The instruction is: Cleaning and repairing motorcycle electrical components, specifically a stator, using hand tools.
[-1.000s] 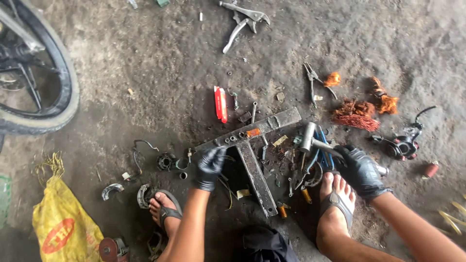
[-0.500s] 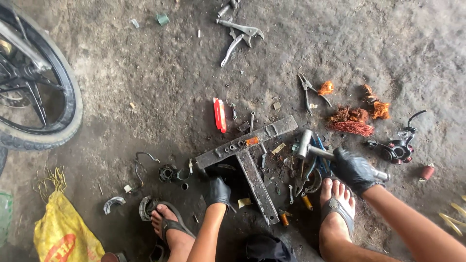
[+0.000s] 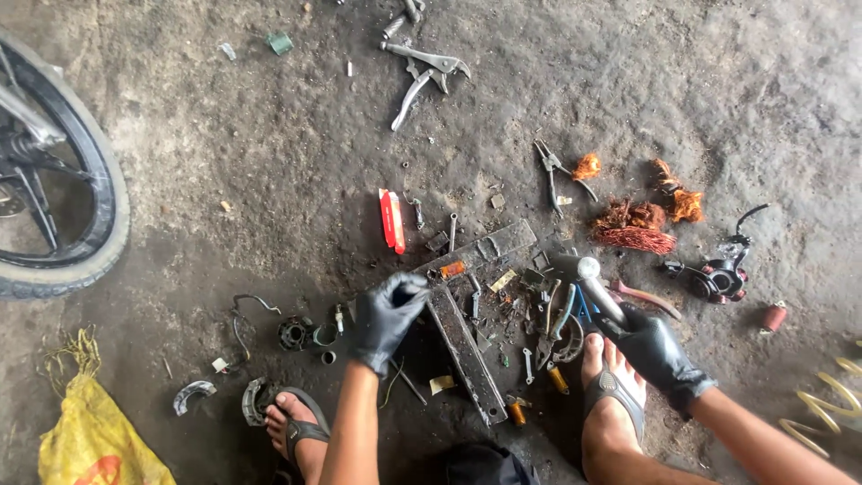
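My left hand (image 3: 386,316), in a black glove, rests with closed fingers on the left end of a T-shaped metal bar (image 3: 467,296) lying on the dirt floor. Whether it grips anything there is hidden. My right hand (image 3: 654,346), also black-gloved, is closed around the handle of a hammer (image 3: 588,278), whose metal head points up and left above a heap of small tools. My two sandalled feet (image 3: 611,404) sit on either side of the bar.
A motorcycle wheel (image 3: 63,207) stands at the left. Locking pliers (image 3: 422,76) lie at the top, a red box (image 3: 391,220) left of the bar, pliers (image 3: 555,175) and copper wire bundles (image 3: 642,226) at the right. A yellow bag (image 3: 90,440) sits bottom left.
My left hand has moved up from beside the bar's stem onto its left end. The right hand has stayed on the hammer, shifting slightly.
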